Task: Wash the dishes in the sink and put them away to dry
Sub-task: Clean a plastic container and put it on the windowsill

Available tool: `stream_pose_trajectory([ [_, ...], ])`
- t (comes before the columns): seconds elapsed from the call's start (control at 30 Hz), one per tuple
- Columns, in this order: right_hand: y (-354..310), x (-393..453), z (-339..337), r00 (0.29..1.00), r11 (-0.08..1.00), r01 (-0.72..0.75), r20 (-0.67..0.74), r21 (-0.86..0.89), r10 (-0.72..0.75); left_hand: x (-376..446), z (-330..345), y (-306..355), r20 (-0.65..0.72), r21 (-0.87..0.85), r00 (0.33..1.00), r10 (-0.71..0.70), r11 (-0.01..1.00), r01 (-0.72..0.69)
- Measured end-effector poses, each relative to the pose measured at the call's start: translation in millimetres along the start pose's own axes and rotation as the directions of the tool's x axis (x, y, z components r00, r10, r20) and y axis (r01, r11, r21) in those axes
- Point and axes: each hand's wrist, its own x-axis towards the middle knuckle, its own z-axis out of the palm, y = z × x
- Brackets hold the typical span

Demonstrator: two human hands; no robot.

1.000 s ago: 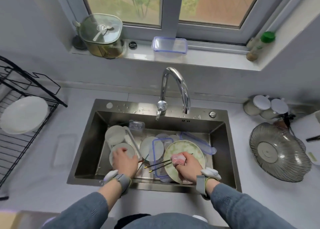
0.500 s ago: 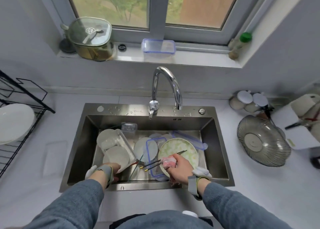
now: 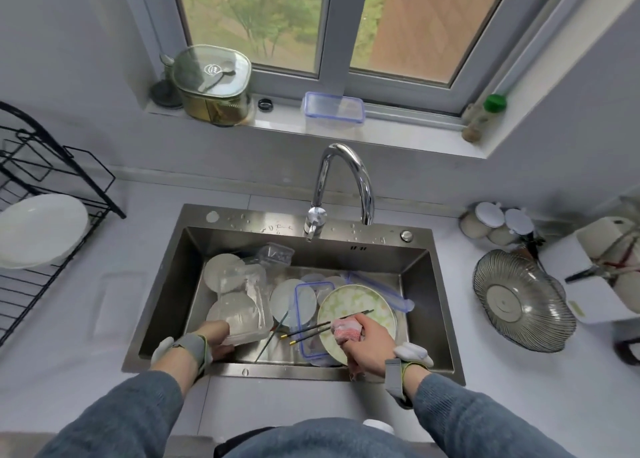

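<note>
— How much room have you got in there?

— Not much on the floor of the sink (image 3: 420, 284). The steel walls drop steeply on all sides, and the dishes cover most of the bottom; bare steel shows along the near edge under the chopsticks (image 3: 329, 326) and in the right-hand part past the patterned plate (image 3: 363, 305). The faucet (image 3: 346, 180) arches over the back rim, well above the dishes.

— Where are your hands?

— My left hand (image 3: 216, 338) is at the near left corner, fingers curled round the near end of a clear plastic container (image 3: 247, 310). My right hand (image 3: 369, 340) is bunched round a pink cloth (image 3: 346, 329), resting at the near rim of the patterned plate.

— And the dishes themselves?

— The clear container lies over two pale round plates on the left, which show through it. Another small clear tub (image 3: 277, 254) leans against the back wall. In the middle a blue-rimmed lid (image 3: 304, 315) lies over a white plate, and the patterned plate, green and cream, lies tilted beside it. The dark chopsticks lie across the blue lid onto that plate.

— Space outside the sink?

— The counter left of the sink is open up to the black drying rack (image 3: 52, 180), which holds a white plate (image 3: 38, 230). On the right stands a ribbed glass bowl (image 3: 519, 301).
</note>
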Motion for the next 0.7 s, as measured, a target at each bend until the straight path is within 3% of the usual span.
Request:
stream_pose_trajectory([
  [0.13, -4.0, -2.9, 1.8, 1.000, 1.000, 0.005, -0.006, -0.019, -0.005, -12.5, -0.9, -2.5, -0.032, -0.037, 0.999, -0.019, 0.999, 0.017],
  [0.47, -10.1, -10.6, 2.8, 1.000, 1.000, 0.010, -0.025, 0.004, -0.010, -45.0, -10.8, -0.3, -0.055, 0.099, 0.989, 0.134, 0.987, -0.128],
  [0.7, -14.7, -13.0, 11.5, 0.998, 0.999, 0.022, -0.060, 0.034, -0.020, -76.1, -19.4, 9.7, -0.067, 0.076, 0.981, 0.183, 0.981, -0.178],
])
